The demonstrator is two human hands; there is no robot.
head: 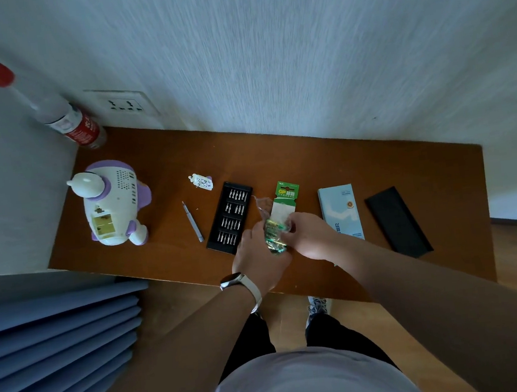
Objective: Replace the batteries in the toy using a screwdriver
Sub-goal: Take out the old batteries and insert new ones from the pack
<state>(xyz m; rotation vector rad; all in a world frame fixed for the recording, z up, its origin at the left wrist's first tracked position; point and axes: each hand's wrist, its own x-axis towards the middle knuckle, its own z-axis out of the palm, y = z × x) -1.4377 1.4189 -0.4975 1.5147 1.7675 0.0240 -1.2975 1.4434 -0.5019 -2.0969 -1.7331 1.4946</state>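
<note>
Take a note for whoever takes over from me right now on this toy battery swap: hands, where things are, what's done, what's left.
Hands: left hand and right hand both grip the wrapped batteries above the table's front edge.
Things: toy lies at the left, battery bay open and apparently empty; screwdriver lies between toy and bit case; small white piece, likely the cover, lies behind them.
Done: bay opened.
Left: unwrap batteries, fit them, screw the cover back.

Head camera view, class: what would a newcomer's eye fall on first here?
The left hand and right hand grip a shiny green battery pack at the front middle of the table. At far left lies the white and purple toy, its battery compartment open.
</note>
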